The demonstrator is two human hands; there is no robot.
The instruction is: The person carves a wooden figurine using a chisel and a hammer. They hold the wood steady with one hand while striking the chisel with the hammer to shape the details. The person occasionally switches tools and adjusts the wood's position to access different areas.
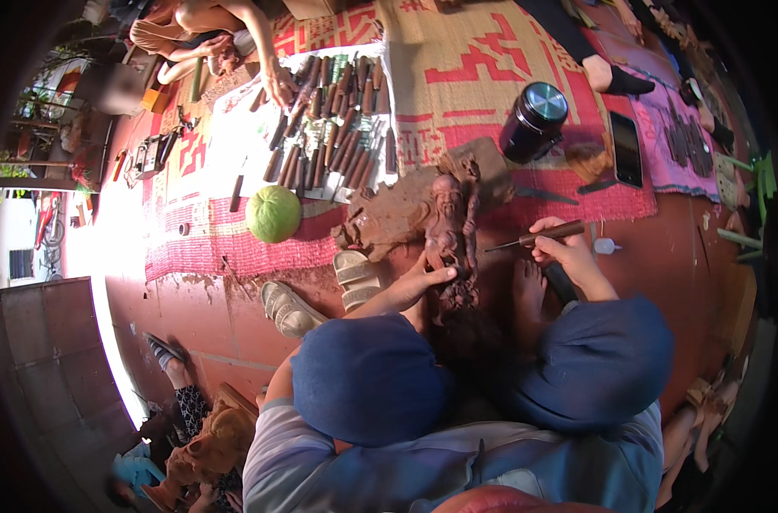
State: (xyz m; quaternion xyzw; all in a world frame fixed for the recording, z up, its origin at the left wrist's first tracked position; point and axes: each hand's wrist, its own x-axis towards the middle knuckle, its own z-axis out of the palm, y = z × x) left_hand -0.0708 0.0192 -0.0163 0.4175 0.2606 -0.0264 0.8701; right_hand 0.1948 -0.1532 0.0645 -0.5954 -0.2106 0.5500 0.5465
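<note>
Between my knees stands a reddish-brown carved wooden figure [446,205] of a bearded old man with a staff. My left hand [416,286] is closed round its lower part, the thumb lying across the front. To the right of the figure, my right hand [568,255] grips a carving chisel [551,233] by its dark wooden handle. The thin blade points left toward the figure, and a small gap seems to separate them. Behind the figure lies a rough block of wood [389,214].
Many wooden-handled chisels [333,128] lie on a white cloth ahead. A green round fruit [273,214], a dark flask [532,121], a phone [626,150] and a small white bottle [606,246] are around. Sandals [292,309] sit left. Another person's hand [278,84] reaches over the chisels.
</note>
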